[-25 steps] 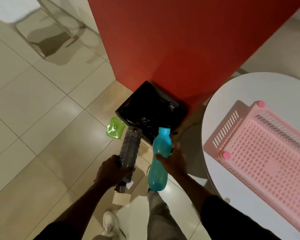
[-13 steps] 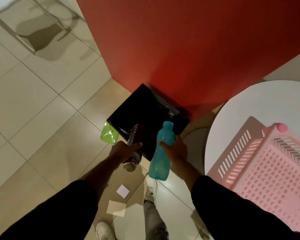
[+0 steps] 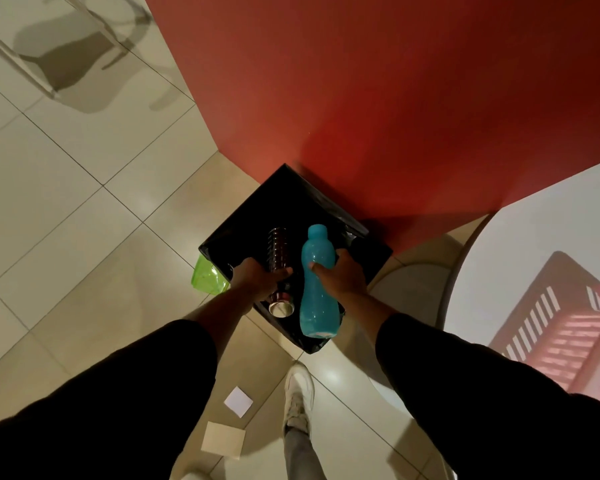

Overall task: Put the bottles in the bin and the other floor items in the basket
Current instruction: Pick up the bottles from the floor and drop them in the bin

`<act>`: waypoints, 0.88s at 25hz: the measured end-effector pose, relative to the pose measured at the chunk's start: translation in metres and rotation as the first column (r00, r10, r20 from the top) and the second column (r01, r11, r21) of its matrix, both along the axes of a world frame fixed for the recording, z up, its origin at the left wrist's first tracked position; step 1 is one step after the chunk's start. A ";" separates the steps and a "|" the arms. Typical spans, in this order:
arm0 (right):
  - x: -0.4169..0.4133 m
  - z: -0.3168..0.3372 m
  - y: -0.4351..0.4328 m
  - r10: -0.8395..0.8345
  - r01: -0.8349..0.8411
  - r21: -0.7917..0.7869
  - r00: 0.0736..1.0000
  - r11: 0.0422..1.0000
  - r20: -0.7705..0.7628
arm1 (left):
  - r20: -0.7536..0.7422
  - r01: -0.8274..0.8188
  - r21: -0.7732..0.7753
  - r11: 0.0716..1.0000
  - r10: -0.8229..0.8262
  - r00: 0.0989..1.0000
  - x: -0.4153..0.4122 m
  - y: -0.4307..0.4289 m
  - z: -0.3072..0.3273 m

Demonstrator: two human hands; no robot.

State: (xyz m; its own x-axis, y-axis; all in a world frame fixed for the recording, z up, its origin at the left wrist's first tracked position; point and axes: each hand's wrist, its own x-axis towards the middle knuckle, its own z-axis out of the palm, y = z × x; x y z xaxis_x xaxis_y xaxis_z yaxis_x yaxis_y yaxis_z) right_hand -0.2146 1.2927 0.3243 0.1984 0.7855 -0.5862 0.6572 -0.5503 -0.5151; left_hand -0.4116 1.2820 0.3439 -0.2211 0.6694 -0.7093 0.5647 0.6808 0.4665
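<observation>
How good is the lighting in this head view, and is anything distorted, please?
Head view: dim and warm; the bin interior is nearly black; the blue bottle shows small glints; wide-angle bending curves the wall edge and table rim; sleeves are featureless dark.

indoor room, maybe cafe | tile floor (image 3: 66, 202), red wall (image 3: 378, 98), round table (image 3: 534, 237)

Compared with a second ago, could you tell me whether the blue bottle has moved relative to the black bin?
Yes. The blue bottle, held in the right hand, has moved forward from just short of the bin to directly above its opening.
</observation>
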 end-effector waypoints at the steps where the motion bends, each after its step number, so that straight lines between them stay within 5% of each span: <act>1: 0.000 -0.004 0.000 -0.010 0.010 0.022 1.000 1.000 0.015 | -0.020 0.032 0.034 0.999 -0.031 0.999 0.001 0.000 -0.006; 4: 0.001 -0.009 -0.011 0.003 -0.003 0.015 1.000 1.000 -0.002 | -0.088 0.222 0.098 0.970 -0.214 0.973 0.002 -0.004 -0.012; 10: 0.000 0.014 -0.087 0.133 -0.134 -0.055 0.991 0.989 -0.015 | -0.344 0.578 0.090 0.811 -0.519 0.782 -0.015 -0.073 0.015; 22: -0.026 0.100 -0.202 0.357 -0.369 0.046 0.920 0.928 0.161 | -0.481 0.832 -0.045 0.553 -0.742 0.467 -0.047 -0.192 0.097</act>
